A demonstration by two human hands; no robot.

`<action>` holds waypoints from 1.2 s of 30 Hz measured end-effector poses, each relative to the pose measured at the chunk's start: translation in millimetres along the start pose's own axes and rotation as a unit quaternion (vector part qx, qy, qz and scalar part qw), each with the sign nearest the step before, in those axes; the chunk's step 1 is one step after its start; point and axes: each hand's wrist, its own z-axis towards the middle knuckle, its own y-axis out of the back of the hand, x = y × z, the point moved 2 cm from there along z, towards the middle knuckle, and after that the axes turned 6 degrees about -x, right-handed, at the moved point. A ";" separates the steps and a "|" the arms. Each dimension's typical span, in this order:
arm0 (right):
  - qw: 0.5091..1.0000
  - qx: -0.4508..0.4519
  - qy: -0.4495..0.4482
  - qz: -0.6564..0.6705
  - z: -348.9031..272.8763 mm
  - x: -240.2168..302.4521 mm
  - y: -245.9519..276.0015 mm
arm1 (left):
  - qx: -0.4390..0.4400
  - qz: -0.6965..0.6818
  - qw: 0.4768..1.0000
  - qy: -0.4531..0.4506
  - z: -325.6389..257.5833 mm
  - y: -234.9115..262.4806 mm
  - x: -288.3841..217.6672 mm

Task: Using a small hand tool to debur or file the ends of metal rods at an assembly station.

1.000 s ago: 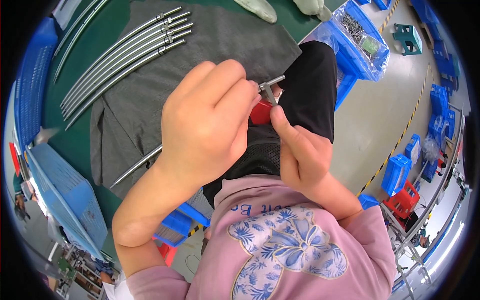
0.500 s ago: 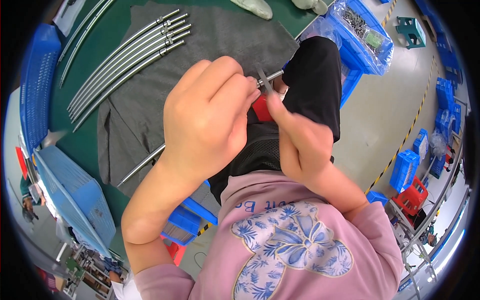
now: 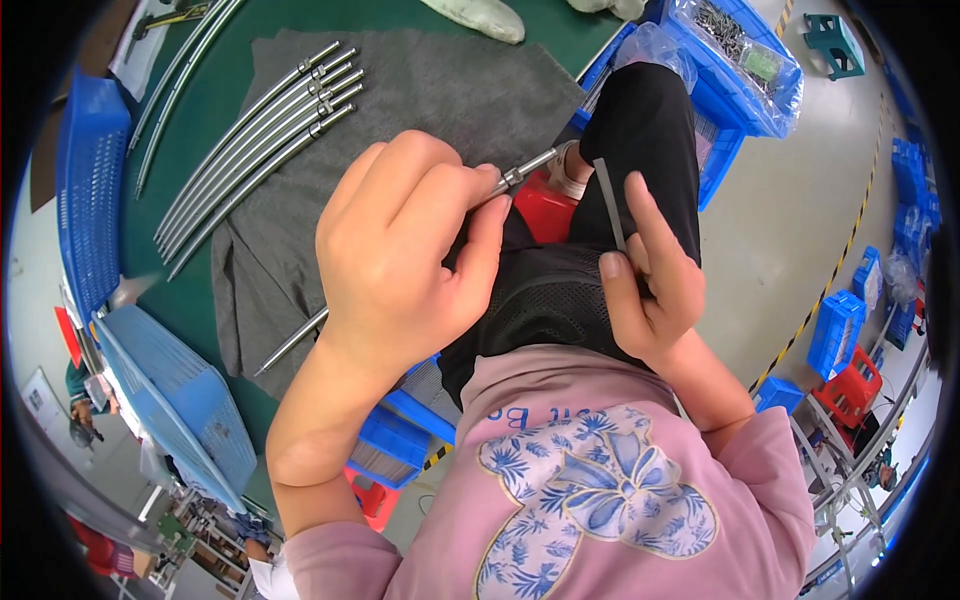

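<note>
My left hand (image 3: 395,240) is closed around a slim shiny metal rod (image 3: 537,165). A small ringed collar sits near the rod's end, just past my fingertips. The rod's other end comes out below my wrist, over the grey cloth. To the right, my right hand (image 3: 660,285) pinches a thin flat grey strip (image 3: 609,205) at its lower end, with the index finger stretched out. The strip points up and stands apart from the rod. Several similar metal rods (image 3: 262,145) with collars lie side by side on the grey cloth (image 3: 470,95), left of my left hand.
More rods (image 3: 183,85) lie on the green table (image 3: 200,270) at far left, beside blue baskets (image 3: 165,385). A blue crate (image 3: 715,105) with small metal parts in plastic stands at upper right. A white glove (image 3: 480,15) lies at the table's far side.
My right hand has moved right and down, taking the grey strip away from the rod it was against. My left hand keeps its hold, and the rod's collar now shows.
</note>
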 end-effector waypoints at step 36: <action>0.999 -0.027 -0.030 0.034 59.3 16.3 -31.6 | -0.022 -0.025 0.999 0.020 -2.2 -5.2 2.5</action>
